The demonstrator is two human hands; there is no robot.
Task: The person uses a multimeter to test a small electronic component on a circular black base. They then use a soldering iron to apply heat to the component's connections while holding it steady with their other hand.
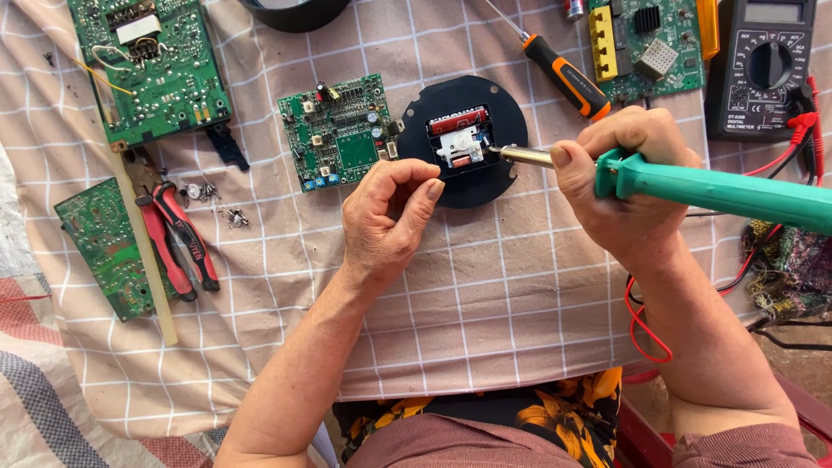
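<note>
Soldering on a checked cloth table [485, 295]

Right hand [620, 186] fingers clamped on green soldering iron [719, 191]; left hand [386, 217] fingers pinched together beside black disc [464, 139].

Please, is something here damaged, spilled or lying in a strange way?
Nothing looks spilled or broken. Small loose screws lie scattered on the cloth beside the red pliers, and a long pale stick lies across the lower left circuit board. Otherwise only an untidy repair bench shows.
</note>
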